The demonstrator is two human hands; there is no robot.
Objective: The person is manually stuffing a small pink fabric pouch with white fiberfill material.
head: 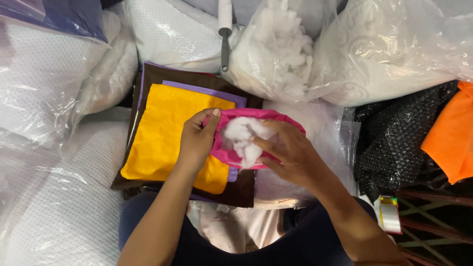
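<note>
Left hand (195, 140) pinches the edge of a pink fabric pouch (256, 138), fingers curled tight, holding it open mid-scene. Right hand (290, 152) has its fingers in the opening, pressing on a fluffy white stuffing clump (242, 137). Flat yellow cloth (162, 133) lies just left on brown fabric (148, 79); crinkly plastic bag of stuffing (276, 49) sits far behind.

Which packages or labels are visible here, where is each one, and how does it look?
Clear plastic bag of white stuffing: top centre, lumpy, open.
Bagged white pillows: left side, in shiny clear plastic.
Small card label: lower right, rectangular, white with a colourful top edge.
Black bubble wrap: right, crumpled.
</note>
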